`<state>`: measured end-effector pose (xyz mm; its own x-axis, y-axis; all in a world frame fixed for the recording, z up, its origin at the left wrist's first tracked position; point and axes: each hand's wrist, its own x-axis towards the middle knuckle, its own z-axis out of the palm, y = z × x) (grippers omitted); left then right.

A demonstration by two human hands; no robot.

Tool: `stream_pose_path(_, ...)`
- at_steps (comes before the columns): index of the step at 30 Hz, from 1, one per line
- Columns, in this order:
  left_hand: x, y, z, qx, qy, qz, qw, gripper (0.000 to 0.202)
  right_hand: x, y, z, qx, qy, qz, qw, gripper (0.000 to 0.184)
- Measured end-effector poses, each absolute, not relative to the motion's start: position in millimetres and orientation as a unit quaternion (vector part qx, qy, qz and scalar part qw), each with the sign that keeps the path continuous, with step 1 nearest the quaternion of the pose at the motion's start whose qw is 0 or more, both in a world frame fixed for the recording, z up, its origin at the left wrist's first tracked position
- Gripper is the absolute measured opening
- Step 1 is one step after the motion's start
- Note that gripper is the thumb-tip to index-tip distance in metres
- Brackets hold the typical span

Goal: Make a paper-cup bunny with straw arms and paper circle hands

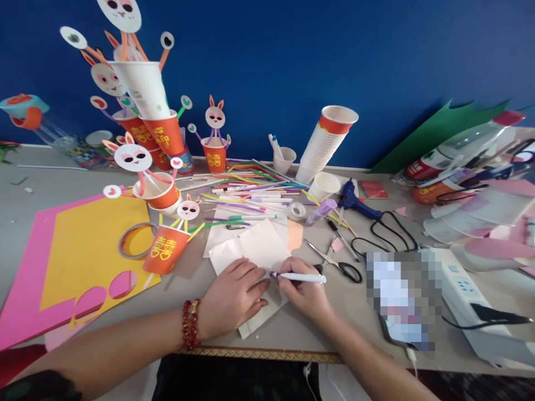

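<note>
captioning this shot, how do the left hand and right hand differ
The left hand lies palm down on the paper, while the right hand grips a white pen. Red beads circle the left hand's wrist; the right hand's wrist is bare. Both are at the same paper.

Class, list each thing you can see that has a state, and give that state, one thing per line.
White paper, creased
White marker, uncapped, tip at the paper
Left hand, resting on the paper
Right hand, gripping the marker
Scissors, handles spread apart
Cup stack, nested
Yellow sheet, round holes cut out
Glue gun, lying down
Large bottle, capped
</note>
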<state>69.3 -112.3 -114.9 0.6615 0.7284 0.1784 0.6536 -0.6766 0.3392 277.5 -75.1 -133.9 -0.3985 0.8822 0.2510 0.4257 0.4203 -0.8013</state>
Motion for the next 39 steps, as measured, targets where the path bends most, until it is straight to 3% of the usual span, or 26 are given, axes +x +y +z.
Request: stream_pose_path(39,69.2,-112.6,-116.7,0.903,0.384,0.156,0.115,0.034,276.9,-75.1,-133.5,-0.423,-0.772,0.329,0.342,0.012)
